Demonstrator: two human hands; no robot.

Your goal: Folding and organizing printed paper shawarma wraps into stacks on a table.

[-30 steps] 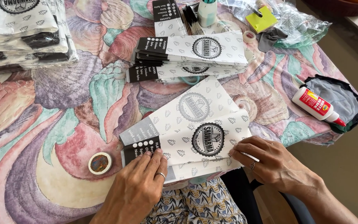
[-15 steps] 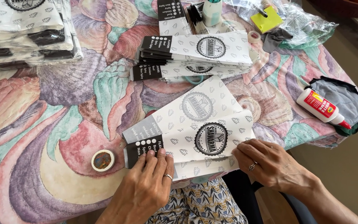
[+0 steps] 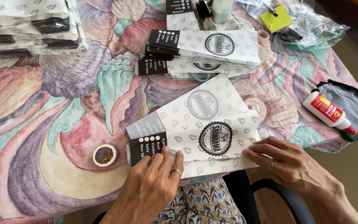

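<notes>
On the shell-patterned table (image 3: pixel 42 137), the printed paper sleeve (image 3: pixel 195 132) lies at the near edge, its flap now folded further over than a second ago. The left hand (image 3: pixel 154 182) presses flat on its dark end, and the right hand (image 3: pixel 286 166), fingers spread, has slid inward to flatten the lower edge; neither grips anything.
</notes>
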